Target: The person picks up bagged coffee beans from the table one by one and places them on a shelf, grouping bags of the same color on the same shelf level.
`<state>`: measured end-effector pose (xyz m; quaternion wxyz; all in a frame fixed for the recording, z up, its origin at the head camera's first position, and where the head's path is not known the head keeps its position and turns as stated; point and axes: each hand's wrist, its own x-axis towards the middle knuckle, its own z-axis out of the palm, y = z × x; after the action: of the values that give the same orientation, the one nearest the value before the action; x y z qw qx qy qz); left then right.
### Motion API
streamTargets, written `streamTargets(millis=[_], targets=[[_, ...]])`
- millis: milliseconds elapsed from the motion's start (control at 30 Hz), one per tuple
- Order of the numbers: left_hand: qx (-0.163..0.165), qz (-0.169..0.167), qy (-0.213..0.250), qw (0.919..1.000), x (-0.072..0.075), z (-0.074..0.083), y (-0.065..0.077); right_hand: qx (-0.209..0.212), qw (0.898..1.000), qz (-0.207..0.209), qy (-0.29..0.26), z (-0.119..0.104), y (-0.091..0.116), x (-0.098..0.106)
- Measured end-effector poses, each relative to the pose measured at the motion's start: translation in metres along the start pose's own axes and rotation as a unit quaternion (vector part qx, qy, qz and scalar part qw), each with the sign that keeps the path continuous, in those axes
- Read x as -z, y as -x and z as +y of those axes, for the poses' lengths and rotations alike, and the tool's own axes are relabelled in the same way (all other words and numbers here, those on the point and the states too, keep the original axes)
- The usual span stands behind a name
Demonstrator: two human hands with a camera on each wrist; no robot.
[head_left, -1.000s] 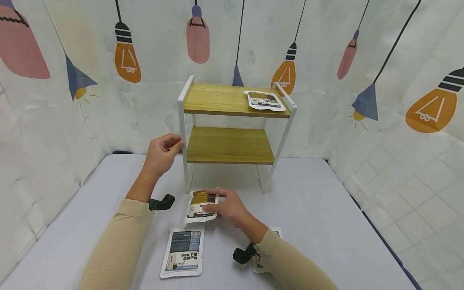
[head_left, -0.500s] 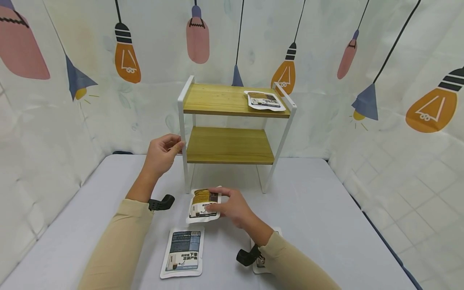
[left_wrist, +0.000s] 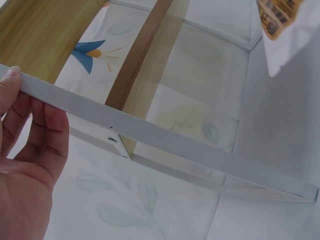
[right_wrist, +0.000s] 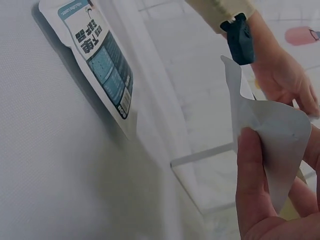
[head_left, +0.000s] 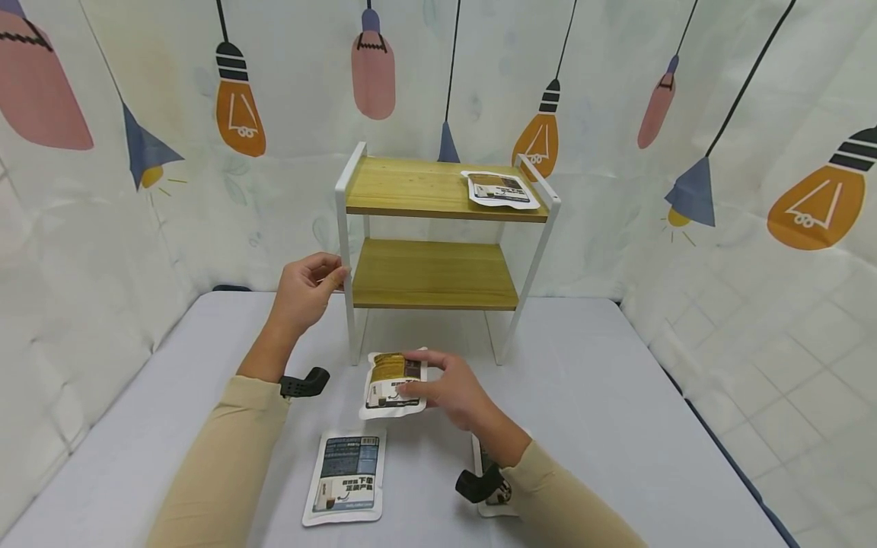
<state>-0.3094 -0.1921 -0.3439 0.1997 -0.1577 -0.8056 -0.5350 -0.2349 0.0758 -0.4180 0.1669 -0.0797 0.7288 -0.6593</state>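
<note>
My left hand (head_left: 304, 295) grips the white side frame (head_left: 345, 243) of a two-tier wooden shelf (head_left: 435, 274); in the left wrist view the thumb lies on one side of the bar and the fingers (left_wrist: 52, 135) curl behind it. In front of the shelf, my right hand (head_left: 455, 390) holds a white pouch (head_left: 390, 380) with a yellow-brown and white label, thumb on its front and fingers along its far edge. The right wrist view shows this pouch's plain back (right_wrist: 280, 135), slightly bent, raised over the table.
A blue-labelled pouch (head_left: 346, 476) lies flat at the front left of the white-covered table (head_left: 617, 426). Another pouch (head_left: 486, 476) is partly hidden under the right forearm. One more pouch (head_left: 503, 190) rests on the top board's right end. Patterned cloth walls (head_left: 294, 190) enclose the table.
My right hand has moved slightly to the right with the pouch, uncovering a bit more of the pouch under the forearm. The left hand stays on the shelf frame.
</note>
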Motion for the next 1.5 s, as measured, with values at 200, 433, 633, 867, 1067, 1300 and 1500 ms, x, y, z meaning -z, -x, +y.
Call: streamTargets(millis=[200,433,633,867,1067,1300,1500], targets=[[0.002,0.003,0.004,1.0000,0.000,0.001,-0.001,0.003,1.000,-0.002,-0.011,-0.005,0.003,0.006],[0.003,0.004,0.007,1.0000,0.000,0.001,0.000,0.009,1.000,0.003,-0.014,-0.010,0.010,0.011],[0.002,0.009,0.009,0.9999,0.000,0.000,-0.001,0.018,0.999,-0.004,-0.027,-0.018,0.016,0.016],[-0.005,0.007,0.001,1.0000,0.000,-0.002,0.000,0.030,0.999,-0.005,-0.030,-0.029,0.022,0.021],[-0.005,0.005,0.004,1.0000,0.000,-0.004,0.000,0.034,0.999,-0.004,-0.033,-0.036,0.024,0.023],[0.001,0.006,-0.002,1.0000,-0.001,-0.003,0.000,0.040,0.998,0.000,-0.038,-0.048,0.028,0.024],[0.001,0.009,0.002,1.0000,-0.001,-0.002,0.000,0.052,0.997,-0.013,-0.050,-0.057,0.030,0.025]])
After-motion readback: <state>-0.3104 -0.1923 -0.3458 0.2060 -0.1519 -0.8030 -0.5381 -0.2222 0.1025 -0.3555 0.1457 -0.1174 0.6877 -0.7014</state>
